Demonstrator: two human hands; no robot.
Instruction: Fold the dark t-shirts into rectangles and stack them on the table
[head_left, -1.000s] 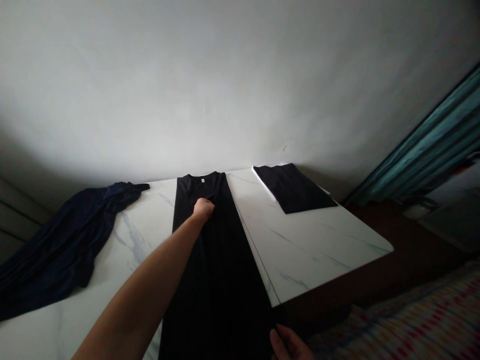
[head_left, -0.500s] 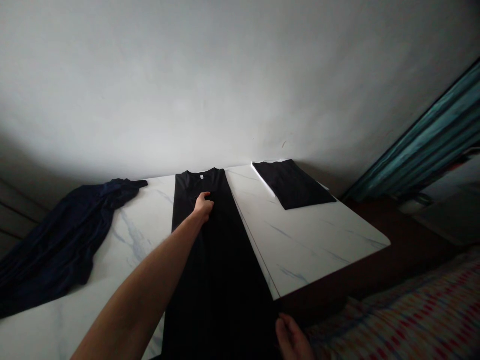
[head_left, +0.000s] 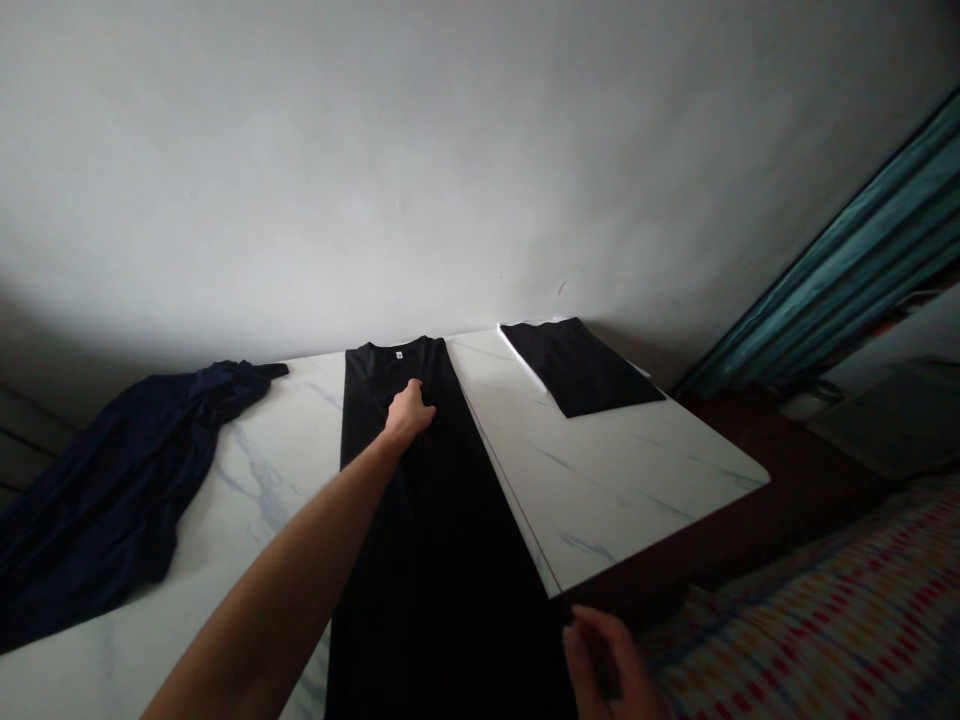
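Note:
A black shirt (head_left: 442, 520), folded into a long narrow strip, lies down the middle of a white marble table (head_left: 615, 480), its collar at the far end. My left hand (head_left: 409, 408) rests on the shirt just below the collar, fingers bent and pressing the cloth. My right hand (head_left: 607, 660) is at the near right edge of the shirt, by the table's front edge; its fingers curl around the dark cloth there, though the dim light hides the grip.
A dark blue garment (head_left: 112, 480) lies crumpled on the left of the table. A folded black garment (head_left: 581, 365) sits at the far right corner by the wall. Teal curtains (head_left: 847, 290) hang on the right, and a striped bedcover (head_left: 825, 610) lies below right.
My right hand has risen further into view at the shirt's near right edge. My left hand shifted slightly on the cloth below the collar. The view drifted a little right.

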